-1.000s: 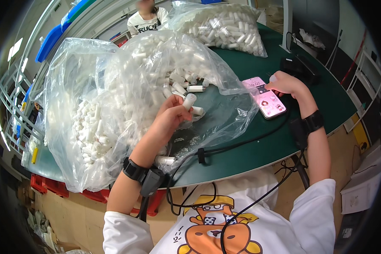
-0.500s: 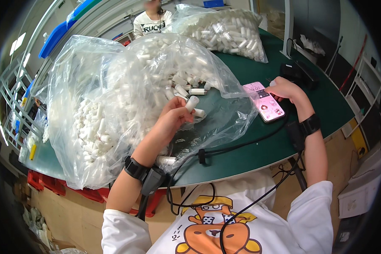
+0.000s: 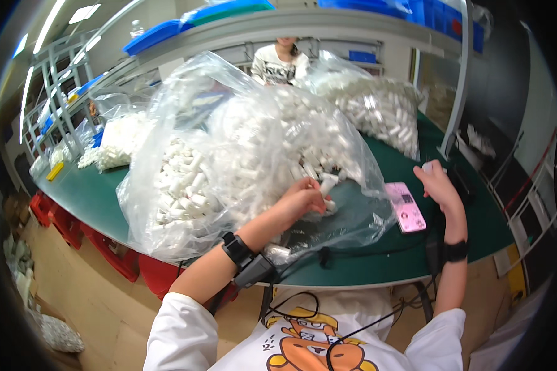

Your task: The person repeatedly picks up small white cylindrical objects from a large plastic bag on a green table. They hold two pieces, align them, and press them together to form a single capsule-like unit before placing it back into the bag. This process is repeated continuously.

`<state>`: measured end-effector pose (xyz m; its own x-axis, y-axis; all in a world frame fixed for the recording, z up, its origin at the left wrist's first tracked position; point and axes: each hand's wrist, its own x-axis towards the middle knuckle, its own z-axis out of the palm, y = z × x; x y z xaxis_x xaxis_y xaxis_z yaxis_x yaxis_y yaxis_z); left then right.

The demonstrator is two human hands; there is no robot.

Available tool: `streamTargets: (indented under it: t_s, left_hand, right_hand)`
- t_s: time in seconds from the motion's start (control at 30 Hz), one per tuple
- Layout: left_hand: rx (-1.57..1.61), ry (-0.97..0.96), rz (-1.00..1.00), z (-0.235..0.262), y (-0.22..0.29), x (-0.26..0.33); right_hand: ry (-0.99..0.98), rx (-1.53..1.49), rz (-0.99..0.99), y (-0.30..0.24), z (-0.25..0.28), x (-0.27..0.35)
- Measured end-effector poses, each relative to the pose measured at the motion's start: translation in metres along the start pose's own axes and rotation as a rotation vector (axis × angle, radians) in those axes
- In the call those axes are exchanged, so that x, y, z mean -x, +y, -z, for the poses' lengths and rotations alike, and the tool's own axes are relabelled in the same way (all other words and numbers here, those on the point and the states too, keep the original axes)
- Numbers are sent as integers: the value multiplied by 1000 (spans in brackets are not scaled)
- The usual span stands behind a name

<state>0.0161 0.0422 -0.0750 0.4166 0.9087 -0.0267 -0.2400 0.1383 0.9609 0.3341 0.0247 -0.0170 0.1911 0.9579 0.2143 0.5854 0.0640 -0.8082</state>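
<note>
A: How do we have our hands?

B: Well apart. With our left hand [image 3: 304,199] we pinch a white cylinder [image 3: 329,183] at the mouth of a clear plastic bag [image 3: 195,80], near the middle of the green tabletop [image 3: 377,269].

A: And our right hand [image 3: 439,184]?

B: We have it toward the tabletop's right edge, fingers curled on a small white piece [image 3: 427,167], too blurred for us to tell its exact shape.

A: What lies close by?

B: A pink-screened smartphone [image 3: 406,210], between the bag and our right hand. Just past that hand we see a black object [image 3: 463,185]. We wear a black wristband [image 3: 236,248] on our left forearm and another on our right.

A: What fills the bag?

B: A heap of similar white cylinders [image 3: 182,185]. Toward the tabletop's far right corner we see a second filled bag [image 3: 384,114], near a grey post [image 3: 457,80].

A: Further out?

B: A seated co-worker [image 3: 280,65] past the far edge, and red stools [image 3: 111,250] below the near edge, toward its left end.
</note>
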Motion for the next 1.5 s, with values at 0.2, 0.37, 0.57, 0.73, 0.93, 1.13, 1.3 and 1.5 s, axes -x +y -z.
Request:
streamTargets:
  t_s: [0.2,0.37,0.57,0.73,0.93,1.13,1.3,1.5]
  left_hand:
    - [128,-10,-56,6,4,7]
    - [303,2,-74,7,-2,0]
    - [322,-83,-73,-5,-12,-19]
    - [184,-58,-101,2,3,1]
    - [183,-140,-97,5,-2,1]
    - [45,-93,-90,-1,5,9]
    - [108,-99,-165,1,0,8]
    - [88,5,-180,-3,7,13]
  right_hand:
    - [-442,-300,136,-69,-42,38]
    - [-805,-820,-177,-93,-95,26]
    - [-812,-865,-469,-67,-117,-6]
    - [-889,-836,-424,-69,-135,-5]
    - [-916,-807,-314,-63,-137,-2]
    - [-941,-751,-337,-56,-135,-3]
    - [-871,-797,-340,-48,-141,-4]
    - [-812,-863,-365,-64,-138,3]
